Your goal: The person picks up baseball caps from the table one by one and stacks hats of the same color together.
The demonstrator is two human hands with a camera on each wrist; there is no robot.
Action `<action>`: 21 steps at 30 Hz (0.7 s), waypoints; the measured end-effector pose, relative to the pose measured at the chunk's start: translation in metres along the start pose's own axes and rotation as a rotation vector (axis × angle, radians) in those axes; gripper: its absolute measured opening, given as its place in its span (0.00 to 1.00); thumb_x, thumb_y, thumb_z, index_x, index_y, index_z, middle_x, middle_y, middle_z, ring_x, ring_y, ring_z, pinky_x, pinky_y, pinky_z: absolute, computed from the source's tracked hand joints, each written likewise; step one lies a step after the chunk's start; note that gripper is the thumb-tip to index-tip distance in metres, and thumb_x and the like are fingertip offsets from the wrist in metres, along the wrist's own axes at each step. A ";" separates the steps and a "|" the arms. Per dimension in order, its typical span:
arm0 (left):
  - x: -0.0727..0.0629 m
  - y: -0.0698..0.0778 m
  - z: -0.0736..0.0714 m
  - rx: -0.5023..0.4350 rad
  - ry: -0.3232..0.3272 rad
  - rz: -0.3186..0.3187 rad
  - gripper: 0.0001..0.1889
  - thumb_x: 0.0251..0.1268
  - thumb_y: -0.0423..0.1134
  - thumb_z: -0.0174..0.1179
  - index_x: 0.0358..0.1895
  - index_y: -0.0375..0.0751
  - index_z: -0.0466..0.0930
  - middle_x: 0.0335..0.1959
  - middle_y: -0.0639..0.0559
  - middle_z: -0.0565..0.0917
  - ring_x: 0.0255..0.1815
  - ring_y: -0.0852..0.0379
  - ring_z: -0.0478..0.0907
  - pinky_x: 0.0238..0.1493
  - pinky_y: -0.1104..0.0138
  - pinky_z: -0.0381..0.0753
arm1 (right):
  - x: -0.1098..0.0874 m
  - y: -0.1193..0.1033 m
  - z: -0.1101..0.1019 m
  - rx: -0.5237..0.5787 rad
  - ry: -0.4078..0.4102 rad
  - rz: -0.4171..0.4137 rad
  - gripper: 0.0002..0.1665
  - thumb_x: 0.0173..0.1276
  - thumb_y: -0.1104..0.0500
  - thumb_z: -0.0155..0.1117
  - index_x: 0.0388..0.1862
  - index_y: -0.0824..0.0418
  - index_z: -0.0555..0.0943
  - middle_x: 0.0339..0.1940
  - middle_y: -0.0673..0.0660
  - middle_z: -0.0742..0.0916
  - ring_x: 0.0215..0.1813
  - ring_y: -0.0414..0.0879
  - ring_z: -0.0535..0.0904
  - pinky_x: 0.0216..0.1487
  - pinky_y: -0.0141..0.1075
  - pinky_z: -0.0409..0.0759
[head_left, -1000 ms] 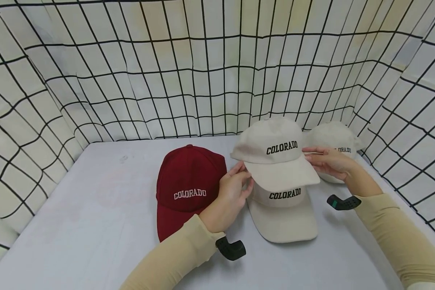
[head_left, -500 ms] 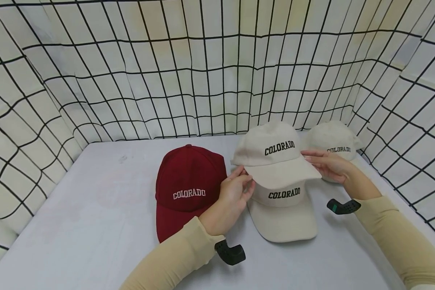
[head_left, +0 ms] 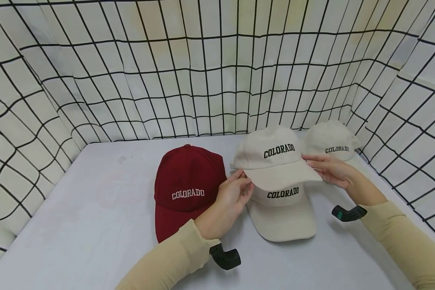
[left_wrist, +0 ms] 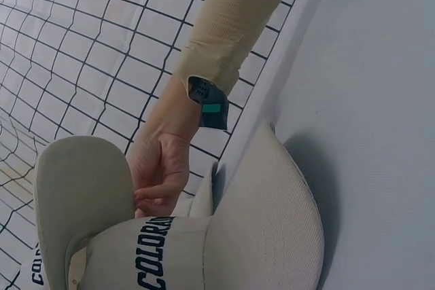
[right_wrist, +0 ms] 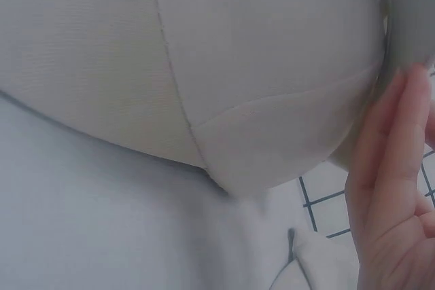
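Observation:
Both hands hold an off-white baseball cap (head_left: 275, 151) lettered COLORADO by the two sides of its brim. My left hand (head_left: 232, 195) pinches the left brim corner, and my right hand (head_left: 331, 171) grips the right side. Directly beneath, a second off-white cap (head_left: 280, 221) lies on the table, its crown partly covered by the upper one. In the left wrist view the right hand (left_wrist: 160, 168) shows beside the raised brim (left_wrist: 85, 181). The right wrist view has the right hand's fingers (right_wrist: 401, 127) against that brim, close to the lower cap's crown (right_wrist: 285, 66).
A dark red COLORADO cap (head_left: 186, 177) lies left of the pair, partly behind the left forearm. Another off-white cap (head_left: 331, 139) sits at the back right, partly hidden by the right hand. Black netting (head_left: 203, 80) over white cloth encloses the white table (head_left: 94, 209).
Both hands have lowered the upper cap slightly over the lower cap, and its brim has tilted a little. The red cap and the lower cap stay in place.

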State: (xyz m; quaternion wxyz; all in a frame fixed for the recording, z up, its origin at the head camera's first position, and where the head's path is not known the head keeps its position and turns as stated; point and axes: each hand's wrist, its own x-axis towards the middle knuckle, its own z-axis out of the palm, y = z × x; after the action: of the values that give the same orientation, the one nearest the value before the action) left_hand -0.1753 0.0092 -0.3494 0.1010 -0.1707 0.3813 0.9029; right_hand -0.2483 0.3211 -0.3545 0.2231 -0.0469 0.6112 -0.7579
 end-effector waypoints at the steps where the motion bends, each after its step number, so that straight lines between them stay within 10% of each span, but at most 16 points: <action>1: -0.001 0.000 0.000 0.003 0.000 -0.003 0.30 0.69 0.18 0.52 0.75 0.32 0.66 0.61 0.46 0.69 0.46 0.55 0.72 0.42 0.72 0.79 | -0.001 0.000 0.000 -0.003 -0.003 0.004 0.20 0.80 0.71 0.52 0.47 0.52 0.88 0.48 0.53 0.89 0.47 0.42 0.87 0.49 0.31 0.83; 21: -0.015 -0.009 -0.011 0.095 -0.015 0.000 0.30 0.68 0.18 0.52 0.75 0.33 0.67 0.62 0.45 0.69 0.48 0.56 0.73 0.43 0.72 0.78 | -0.021 0.011 -0.003 -0.063 -0.067 0.030 0.21 0.80 0.71 0.52 0.51 0.49 0.87 0.49 0.53 0.88 0.48 0.41 0.87 0.49 0.33 0.84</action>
State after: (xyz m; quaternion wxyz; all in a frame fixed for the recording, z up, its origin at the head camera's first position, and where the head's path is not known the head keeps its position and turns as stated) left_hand -0.1561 0.0067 -0.3565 0.1117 -0.1591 0.4231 0.8850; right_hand -0.2280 0.3306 -0.3620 0.2532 -0.0701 0.6277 -0.7328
